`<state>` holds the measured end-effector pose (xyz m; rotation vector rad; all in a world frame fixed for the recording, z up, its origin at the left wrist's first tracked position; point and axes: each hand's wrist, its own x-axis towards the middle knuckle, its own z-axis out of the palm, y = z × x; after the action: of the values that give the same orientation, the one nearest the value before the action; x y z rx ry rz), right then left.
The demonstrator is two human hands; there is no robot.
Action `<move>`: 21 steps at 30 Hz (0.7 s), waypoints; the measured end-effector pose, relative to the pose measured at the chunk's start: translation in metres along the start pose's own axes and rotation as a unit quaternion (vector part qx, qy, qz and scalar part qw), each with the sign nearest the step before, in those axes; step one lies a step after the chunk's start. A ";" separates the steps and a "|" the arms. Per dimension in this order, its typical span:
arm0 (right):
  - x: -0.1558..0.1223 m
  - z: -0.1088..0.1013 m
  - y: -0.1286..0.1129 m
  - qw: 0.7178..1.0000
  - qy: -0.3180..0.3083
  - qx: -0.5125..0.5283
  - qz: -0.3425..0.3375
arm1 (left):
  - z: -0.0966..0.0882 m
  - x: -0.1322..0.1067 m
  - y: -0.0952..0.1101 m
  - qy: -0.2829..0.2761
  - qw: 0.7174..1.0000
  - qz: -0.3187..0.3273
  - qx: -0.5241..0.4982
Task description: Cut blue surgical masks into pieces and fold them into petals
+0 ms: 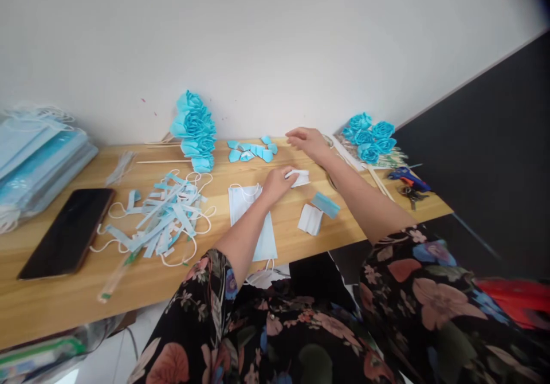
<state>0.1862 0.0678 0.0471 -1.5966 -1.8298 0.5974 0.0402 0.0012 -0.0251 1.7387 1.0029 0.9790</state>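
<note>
Sleeves in a dark flower print lie nearest, two of them, one on each forearm reaching over the edge of the wooden table (64, 304). At that edge lies one flat face mask (262, 238), partly under the left forearm. Just right of it sit two small folded pieces, apart from each other: a white pleated piece (310, 219) and a blue folded piece (325, 204). Far to the left lies one dark phone (69, 232), and between it and the mask a tangled pile of cut strips (165, 212) with loose ear loops, too many to count.

Past the mask, the left hand (277, 183) is closed around a white folded piece (299, 177), pinched between thumb and fingers and resting on the table. Farther on, the right hand (307, 140) hovers palm down with fingers loosely extended, holding nothing, just beside a scatter of blue petals (253, 150).

One blue glue gun (406, 179) lies at the right end. Against the wall stand two clusters of blue roses: a tall left cluster (195, 129) and a right cluster (369, 137) with five blooms. One stack of masks (38, 160) sits far left.
</note>
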 end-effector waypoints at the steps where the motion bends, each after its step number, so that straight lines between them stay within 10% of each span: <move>1: -0.001 0.008 -0.012 0.996 -0.033 -0.054 -0.060 | 0.001 0.000 0.000 -0.005 1.000 0.006 0.011; 6: -0.003 0.061 -0.070 0.890 -0.151 -0.349 -0.252 | 0.009 -0.003 -0.003 -0.037 0.996 -0.002 0.076; 12: 0.007 0.095 -0.085 0.813 -0.204 -0.477 -0.264 | 0.012 -0.005 -0.004 -0.023 0.994 0.002 0.111; 21: 0.036 0.062 -0.060 0.963 -0.178 -0.170 -0.112 | 0.003 -0.007 0.010 -0.077 0.988 0.015 0.135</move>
<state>0.0972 0.0971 0.0514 -1.5317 -2.4538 0.5092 0.0428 -0.0091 -0.0180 2.0243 1.0483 0.7383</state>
